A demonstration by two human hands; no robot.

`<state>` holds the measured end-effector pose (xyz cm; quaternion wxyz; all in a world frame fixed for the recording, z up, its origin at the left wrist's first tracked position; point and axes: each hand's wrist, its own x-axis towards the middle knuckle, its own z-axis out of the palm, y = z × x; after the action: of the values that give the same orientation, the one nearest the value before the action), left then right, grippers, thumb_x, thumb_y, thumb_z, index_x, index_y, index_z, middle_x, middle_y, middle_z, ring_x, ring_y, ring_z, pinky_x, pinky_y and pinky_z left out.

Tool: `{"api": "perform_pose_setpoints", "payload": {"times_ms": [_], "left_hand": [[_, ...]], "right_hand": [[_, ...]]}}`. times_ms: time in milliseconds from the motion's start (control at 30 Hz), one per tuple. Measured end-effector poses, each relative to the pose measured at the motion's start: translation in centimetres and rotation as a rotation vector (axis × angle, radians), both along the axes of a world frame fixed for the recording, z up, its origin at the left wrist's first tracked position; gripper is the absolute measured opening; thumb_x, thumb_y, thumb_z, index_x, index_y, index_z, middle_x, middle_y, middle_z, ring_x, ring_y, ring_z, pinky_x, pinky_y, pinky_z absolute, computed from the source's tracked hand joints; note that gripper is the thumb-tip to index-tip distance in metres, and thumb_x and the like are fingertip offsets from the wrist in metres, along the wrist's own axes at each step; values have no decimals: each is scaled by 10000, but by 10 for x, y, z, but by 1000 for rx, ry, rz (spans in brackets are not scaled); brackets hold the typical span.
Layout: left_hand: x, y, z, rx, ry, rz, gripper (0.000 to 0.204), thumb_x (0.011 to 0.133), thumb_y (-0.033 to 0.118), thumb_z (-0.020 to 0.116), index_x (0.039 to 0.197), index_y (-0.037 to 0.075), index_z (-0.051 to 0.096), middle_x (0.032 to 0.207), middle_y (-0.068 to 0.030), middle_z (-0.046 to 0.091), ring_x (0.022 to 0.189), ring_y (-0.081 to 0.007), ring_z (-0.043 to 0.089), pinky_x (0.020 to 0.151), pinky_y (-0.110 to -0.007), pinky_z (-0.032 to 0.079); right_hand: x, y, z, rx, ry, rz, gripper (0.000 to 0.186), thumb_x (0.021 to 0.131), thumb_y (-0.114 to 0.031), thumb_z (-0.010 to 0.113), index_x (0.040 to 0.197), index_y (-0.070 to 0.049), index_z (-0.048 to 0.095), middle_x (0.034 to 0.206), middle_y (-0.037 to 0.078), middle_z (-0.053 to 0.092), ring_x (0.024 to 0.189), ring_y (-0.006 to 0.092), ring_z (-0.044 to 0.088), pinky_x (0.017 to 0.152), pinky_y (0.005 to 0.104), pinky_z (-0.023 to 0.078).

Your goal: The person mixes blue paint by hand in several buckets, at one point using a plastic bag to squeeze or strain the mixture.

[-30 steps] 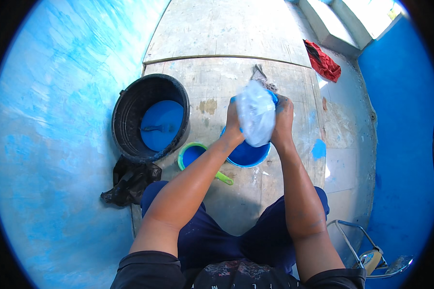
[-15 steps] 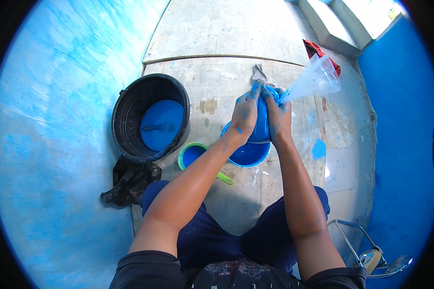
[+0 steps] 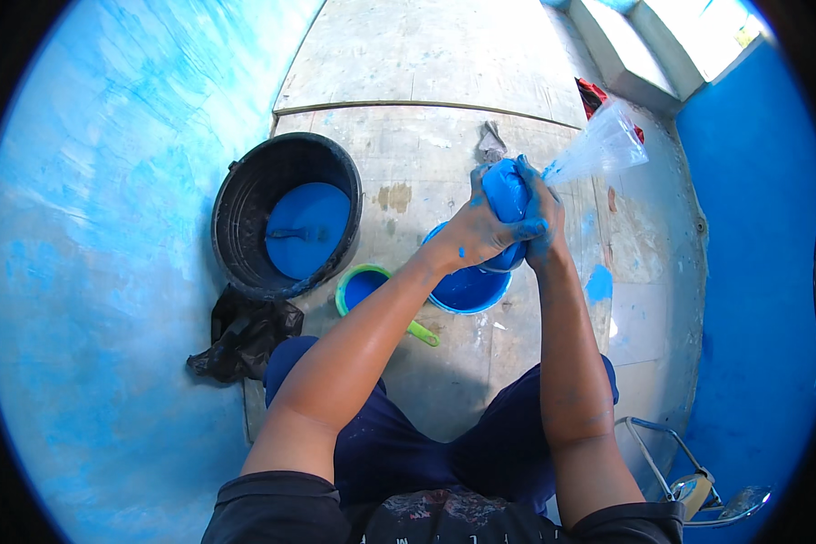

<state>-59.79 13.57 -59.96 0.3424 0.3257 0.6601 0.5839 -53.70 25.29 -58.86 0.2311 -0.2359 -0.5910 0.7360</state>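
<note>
Clear plastic bulging with blue makes up the bag (image 3: 506,190) that the person's left hand (image 3: 476,231) and right hand (image 3: 546,218) squeeze between them. The grip closes from either side, fingers curled round the full part, and the bag sits raised over the far right part of a blue bucket (image 3: 470,312). Its loose clear end (image 3: 609,143) juts out past the right hand.

The filling looks like thick paint, so the bag probably feels fairly heavy for its size, soft and ready to slump. Wet smears likely make the film slippery, and thin plastic could split under a hard pinch or a fingernail. Broad palms cupped round the full part seem the surest hold; the loose end looks too limp to bear the weight alone.

Nearer the person, a green dipper (image 3: 424,335) rests beside the bucket. Farther left stands a black tub (image 3: 243,218), with a brush (image 3: 292,233) lying in its blue liquid.
</note>
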Motion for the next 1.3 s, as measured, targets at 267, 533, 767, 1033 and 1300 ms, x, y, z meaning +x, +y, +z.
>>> {"api": "perform_pose_setpoints", "payload": {"times_ms": [267, 533, 767, 1033, 1300], "left_hand": [[-8, -7, 8, 9, 241, -153, 647, 694, 495, 871, 1115, 44, 677, 1075, -126, 711, 1005, -267, 665, 894, -389, 528], [-6, -6, 2, -47, 65, -126, 575, 656, 380, 874, 1088, 51, 687, 1011, -123, 735, 893, -229, 693, 827, -367, 551], [-4, -2, 4, -183, 226, 9, 474, 708, 339, 801, 1093, 87, 685, 1056, -196, 712, 975, -370, 687, 861, -429, 543], [-4, 0, -1, -150, 163, 27, 451, 755, 213, 775, 1153, 45, 646, 1103, -171, 699, 1014, -298, 668, 901, -396, 524], [-5, 0, -12, -118, 184, 64, 360, 770, 312, 765, 1043, 89, 692, 1031, -197, 713, 968, -371, 682, 840, -428, 540]], "right_hand": [[2, -5, 29, -151, -165, 80, 559, 951, -361, 641, 1336, 34, 555, 1187, 132, 631, 1017, 173, 626, 873, 286, 526], [6, 0, 29, -5, -245, 150, 649, 951, -413, 630, 1398, 40, 503, 1305, 178, 587, 1165, 224, 576, 1003, 324, 458], [3, 2, 21, 47, -208, 169, 639, 964, -418, 601, 1404, 31, 491, 1302, 168, 575, 1193, 227, 545, 1034, 325, 421], [4, -3, 27, 71, -243, 137, 631, 982, -412, 566, 1419, 36, 479, 1335, 173, 558, 1223, 240, 533, 1056, 336, 408], [2, -6, 24, 99, -251, 109, 642, 987, -416, 557, 1425, 46, 474, 1361, 206, 551, 1253, 265, 531, 1069, 350, 404]]}}
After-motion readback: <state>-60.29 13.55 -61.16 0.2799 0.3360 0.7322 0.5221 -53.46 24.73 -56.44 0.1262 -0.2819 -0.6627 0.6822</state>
